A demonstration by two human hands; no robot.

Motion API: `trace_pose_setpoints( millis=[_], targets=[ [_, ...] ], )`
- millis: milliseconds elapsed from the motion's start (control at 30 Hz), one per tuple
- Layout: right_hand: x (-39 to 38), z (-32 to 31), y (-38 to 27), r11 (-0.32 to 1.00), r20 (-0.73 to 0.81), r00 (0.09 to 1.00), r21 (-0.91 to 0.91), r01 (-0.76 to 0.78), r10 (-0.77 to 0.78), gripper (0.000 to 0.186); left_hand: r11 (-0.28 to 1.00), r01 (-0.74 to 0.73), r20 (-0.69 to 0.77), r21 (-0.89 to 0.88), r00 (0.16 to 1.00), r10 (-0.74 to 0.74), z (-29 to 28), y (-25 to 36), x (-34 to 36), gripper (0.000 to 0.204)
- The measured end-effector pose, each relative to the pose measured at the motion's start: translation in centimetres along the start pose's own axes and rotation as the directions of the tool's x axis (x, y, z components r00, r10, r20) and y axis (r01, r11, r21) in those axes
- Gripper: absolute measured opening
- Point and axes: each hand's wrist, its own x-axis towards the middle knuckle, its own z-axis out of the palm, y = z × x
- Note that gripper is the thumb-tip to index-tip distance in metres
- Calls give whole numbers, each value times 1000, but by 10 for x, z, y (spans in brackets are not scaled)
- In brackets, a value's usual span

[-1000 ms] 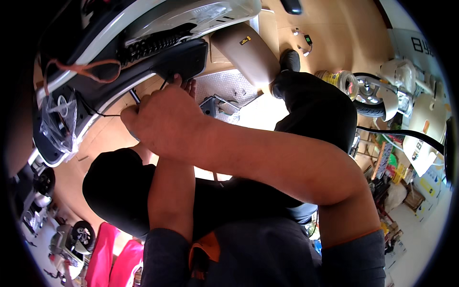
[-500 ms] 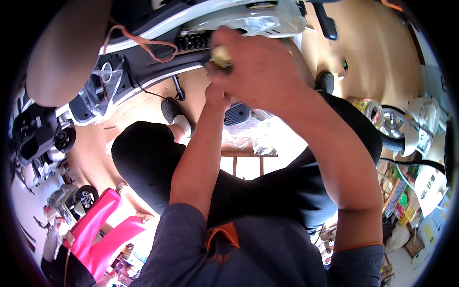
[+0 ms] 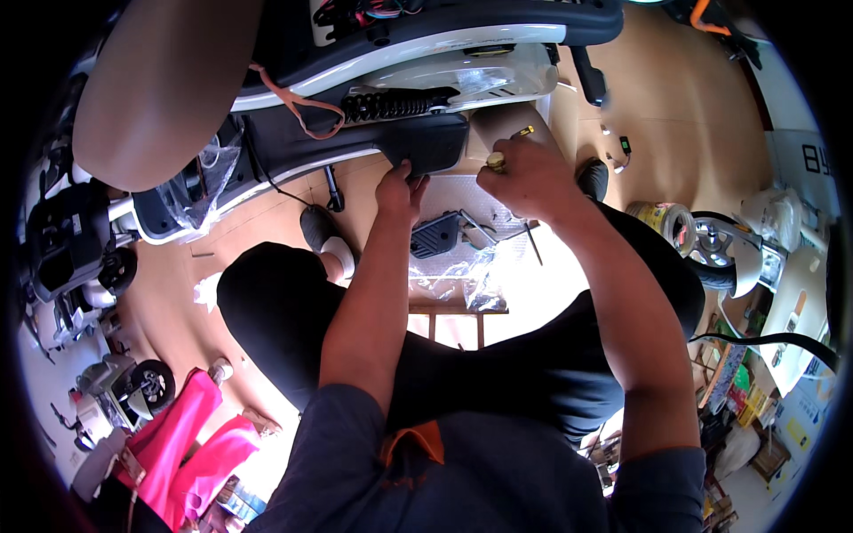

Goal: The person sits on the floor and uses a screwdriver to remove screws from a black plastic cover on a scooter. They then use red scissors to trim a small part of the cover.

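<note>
The dark plastic side panel (image 3: 437, 142) of a white electric scooter (image 3: 524, 75) juts out in front of me. My left hand (image 3: 402, 191) touches its lower edge, thumb up against it and fingers curled. Just right of the panel, my right hand (image 3: 529, 182) is closed in a fist around what looks like a screwdriver (image 3: 535, 246). Its pale yellowish handle end shows by the thumb, and its thin dark shaft sticks out below the fist. A black coil-spring shock absorber (image 3: 400, 105) lies above the panel.
Below my hands, a black ribbed footrest (image 3: 435, 235) lies on bubble wrap (image 3: 462, 191) beside clear plastic (image 3: 484, 284). A brown seat (image 3: 160, 98) looms at upper left, with an orange strap (image 3: 298, 107) nearby. A round tub (image 3: 665, 226) and a wheel (image 3: 715, 240) stand at right.
My right hand has moved right and down, away from the panel and my left hand, uncovering the panel. The whole view has shifted slightly, showing more of the scooter.
</note>
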Motion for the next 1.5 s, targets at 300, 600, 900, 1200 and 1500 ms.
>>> trace_pose_setpoints(
  millis=[300, 600, 900, 1200, 1500],
  targets=[
    [19, 168, 88, 886, 383, 835, 80, -457, 396, 52, 898, -183, -142, 399, 956, 257, 41, 13, -52, 41],
    [83, 267, 72, -48, 184, 648, 974, -222, 739, 49, -619, -700, 930, 357, 325, 169, 127, 40, -65, 54],
    [136, 224, 50, -801, 513, 716, 589, 107, 473, 54, -957, -290, 744, 31, 646, -172, 182, 31, -44, 49],
    [155, 225, 47, -841, 495, 785, 538, 59, 372, 52, -912, -403, 811, 79, 557, -176, 171, 43, -22, 41],
    [114, 279, 40, -939, 819, 467, 248, 239, 334, 64, -935, -300, 672, 188, 734, -100, 178, 37, -13, 30]
  ],
)
